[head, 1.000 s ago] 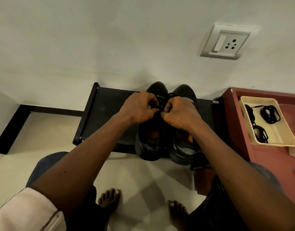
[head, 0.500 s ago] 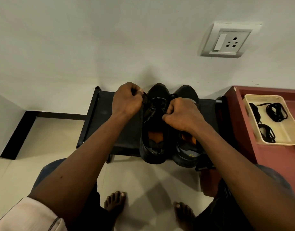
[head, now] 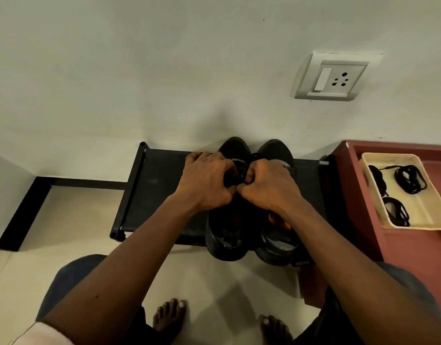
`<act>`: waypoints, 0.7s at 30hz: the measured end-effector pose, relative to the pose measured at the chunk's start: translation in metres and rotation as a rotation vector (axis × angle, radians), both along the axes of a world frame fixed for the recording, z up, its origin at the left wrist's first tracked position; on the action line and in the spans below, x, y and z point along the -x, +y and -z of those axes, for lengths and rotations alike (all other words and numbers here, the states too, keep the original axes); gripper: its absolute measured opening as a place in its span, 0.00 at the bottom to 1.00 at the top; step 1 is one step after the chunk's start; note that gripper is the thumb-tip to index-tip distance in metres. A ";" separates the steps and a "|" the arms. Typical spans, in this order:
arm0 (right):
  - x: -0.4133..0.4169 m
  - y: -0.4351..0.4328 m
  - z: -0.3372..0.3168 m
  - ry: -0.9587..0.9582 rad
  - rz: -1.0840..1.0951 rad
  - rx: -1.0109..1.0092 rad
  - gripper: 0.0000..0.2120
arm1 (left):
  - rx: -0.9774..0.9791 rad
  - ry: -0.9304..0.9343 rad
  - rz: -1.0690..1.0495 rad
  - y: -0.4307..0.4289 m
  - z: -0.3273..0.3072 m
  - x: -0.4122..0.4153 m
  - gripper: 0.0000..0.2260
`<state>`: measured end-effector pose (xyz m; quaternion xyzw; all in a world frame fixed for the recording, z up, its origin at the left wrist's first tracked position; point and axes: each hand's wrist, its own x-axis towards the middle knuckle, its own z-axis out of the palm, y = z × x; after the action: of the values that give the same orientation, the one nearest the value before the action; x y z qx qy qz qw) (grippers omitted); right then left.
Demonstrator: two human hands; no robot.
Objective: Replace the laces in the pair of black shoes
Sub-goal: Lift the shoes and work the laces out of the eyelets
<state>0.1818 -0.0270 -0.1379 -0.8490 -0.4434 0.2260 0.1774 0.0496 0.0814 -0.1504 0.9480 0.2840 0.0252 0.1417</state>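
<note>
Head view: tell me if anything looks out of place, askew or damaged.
Only a small thing: the two black shoes stand with heels jutting past the front edge of the black rack. The left hand and right hand pinch the lace. Spare laces lie coiled in the tray. No damage shows.

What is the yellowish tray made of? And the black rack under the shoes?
The tray looks like cream plastic: smooth, with a thin moulded rim. The rack seems to have a black tube frame, probably metal, and a matte sheet stretched across it, perhaps fabric.
</note>
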 end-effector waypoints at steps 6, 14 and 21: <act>0.001 0.000 0.000 0.011 -0.007 0.002 0.07 | 0.014 -0.068 -0.033 -0.006 0.002 -0.001 0.08; -0.002 0.002 0.005 0.018 0.029 -0.044 0.11 | 0.271 -0.241 -0.201 0.007 -0.006 -0.001 0.04; -0.003 0.003 0.002 0.004 0.021 -0.120 0.11 | 0.577 -0.570 -0.479 0.023 -0.005 -0.001 0.05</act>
<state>0.1847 -0.0239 -0.1397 -0.8411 -0.4467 0.1988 0.2311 0.0508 0.1040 -0.1449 0.7327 0.4399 0.2367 0.4621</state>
